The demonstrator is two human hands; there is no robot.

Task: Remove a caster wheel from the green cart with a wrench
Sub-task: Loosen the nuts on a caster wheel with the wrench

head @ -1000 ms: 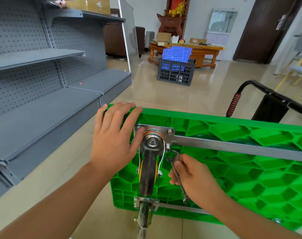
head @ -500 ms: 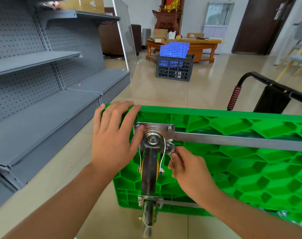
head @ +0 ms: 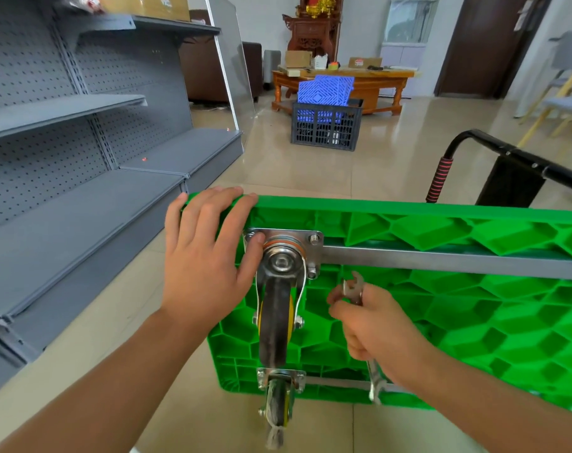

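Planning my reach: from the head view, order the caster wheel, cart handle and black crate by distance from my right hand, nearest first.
From the right hand:
1. Caster wheel, just to its left.
2. Cart handle, up and to the right.
3. Black crate, far across the floor.

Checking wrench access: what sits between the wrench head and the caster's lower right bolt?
Head view: only bare green cart ribbing lies between the wrench head and that bolt; right hand grips the wrench.

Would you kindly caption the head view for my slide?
Left hand steadies the upturned green cart; right hand holds a wrench beside the caster wheel.
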